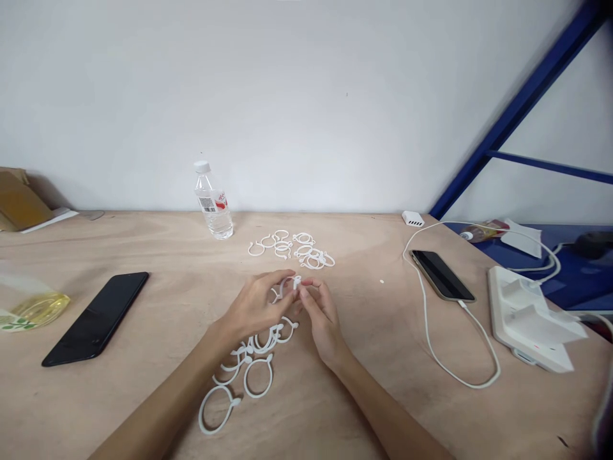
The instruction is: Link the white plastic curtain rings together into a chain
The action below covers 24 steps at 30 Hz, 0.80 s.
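Between my two hands, just above the table, is a white plastic ring (297, 280) with a small clasp. My left hand (258, 300) has thumb and fingers closed on its left side. My right hand (322, 313) pinches it at the clasp end, and the fingertips hide part of it. Below and left of my hands lie several white rings with their clasps joined, one of them a near ring (202, 415). Beyond my fingers is a loose group of open white rings (256, 254), some overlapping.
A water bottle (218, 214) stands near the wall. At left lie a black phone (98, 319) and a clear container with yellow contents (43, 312). To the right are a charging phone (443, 276), its looping white cable (426, 319), a power strip (507, 319) and a white USB hub (412, 218).
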### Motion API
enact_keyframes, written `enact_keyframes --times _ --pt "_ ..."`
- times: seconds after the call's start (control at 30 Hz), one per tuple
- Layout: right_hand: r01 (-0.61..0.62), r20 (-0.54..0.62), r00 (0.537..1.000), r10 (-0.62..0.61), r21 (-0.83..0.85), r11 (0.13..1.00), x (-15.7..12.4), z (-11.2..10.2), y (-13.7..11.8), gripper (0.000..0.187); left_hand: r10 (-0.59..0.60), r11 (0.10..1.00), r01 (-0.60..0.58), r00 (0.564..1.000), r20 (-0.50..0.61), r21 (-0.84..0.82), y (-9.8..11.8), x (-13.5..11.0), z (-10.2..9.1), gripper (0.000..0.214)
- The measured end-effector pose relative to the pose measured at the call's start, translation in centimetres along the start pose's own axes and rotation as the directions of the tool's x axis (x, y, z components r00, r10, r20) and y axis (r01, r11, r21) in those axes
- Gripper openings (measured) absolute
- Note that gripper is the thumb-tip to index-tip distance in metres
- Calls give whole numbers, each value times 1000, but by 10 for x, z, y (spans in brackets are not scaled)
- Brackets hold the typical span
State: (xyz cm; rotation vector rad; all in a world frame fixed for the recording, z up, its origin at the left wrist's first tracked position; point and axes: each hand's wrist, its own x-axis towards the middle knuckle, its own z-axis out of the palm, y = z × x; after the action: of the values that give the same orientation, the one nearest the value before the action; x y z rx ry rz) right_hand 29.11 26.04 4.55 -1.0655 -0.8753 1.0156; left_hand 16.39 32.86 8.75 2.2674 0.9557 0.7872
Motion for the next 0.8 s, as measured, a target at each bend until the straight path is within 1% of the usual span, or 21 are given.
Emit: enact_keyframes --times 0.07,0.13,0.2,0.3,0.5,0.67,0.8 --pt "15 -48 999 -15 -8 1000 3 -1 1 28 43 997 -47 997 64 56 3 -1 0 34" --pt "28 -65 997 -30 -28 999 5 -2 3 26 48 997 -54 993 111 49 5 -1 1 30" --pt "45 -73 996 -50 -68 997 6 -3 3 22 32 999 -34 992 126 14 7 0 0 26" --pt "51 -78 995 -59 -96 994 6 -3 2 24 21 1000 -20 992 126 -6 7 1 0 25" --pt "40 -58 997 -43 -58 998 6 -3 2 23 88 994 -97 983 164 53 5 1 0 27" --pt "51 -99 993 -60 -90 995 6 -5 4 21 39 999 -40 975 217 1 9 3 0 25" --pt "61 -86 994 -73 -130 990 6 -5 5 21 1 1000 5 968 249 -24 12 4 -10 27"
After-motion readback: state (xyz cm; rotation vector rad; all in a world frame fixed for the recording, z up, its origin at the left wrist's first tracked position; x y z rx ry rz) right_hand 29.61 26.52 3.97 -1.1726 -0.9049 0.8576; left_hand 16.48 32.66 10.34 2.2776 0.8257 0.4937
